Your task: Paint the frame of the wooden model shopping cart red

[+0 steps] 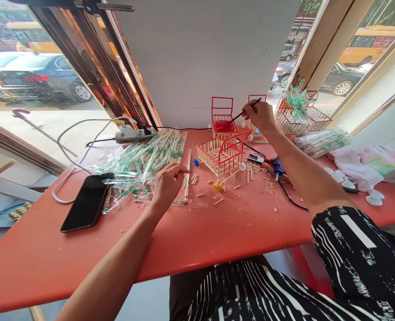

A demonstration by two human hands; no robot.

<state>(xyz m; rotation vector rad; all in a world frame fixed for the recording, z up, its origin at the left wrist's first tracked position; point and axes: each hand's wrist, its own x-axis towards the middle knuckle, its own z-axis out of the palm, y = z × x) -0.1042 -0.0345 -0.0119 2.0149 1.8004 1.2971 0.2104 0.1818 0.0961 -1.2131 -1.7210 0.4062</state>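
My right hand (259, 117) is closed around a thin dark paintbrush (239, 117). The brush tip reaches down to red paint (222, 125) at a small stick chair-like frame (222, 101) with a red-painted back. In front of it stands a basket of small wooden sticks (217, 159), its top rim and raised handle painted red. My left hand (168, 182) lies on the table with its fingers curled in; nothing shows in it. Beside its fingertips is a pair of chopsticks in a clear wrapper (187, 178).
Wrapped chopsticks (170, 147) and plastic sleeves are heaped at left, near a phone (86, 203) and a power strip (135, 135). A blue glue gun (278, 167), pliers (256, 159), a yellow cap (217, 187) and stick offcuts lie right. Another stick model (318, 118) stands behind.
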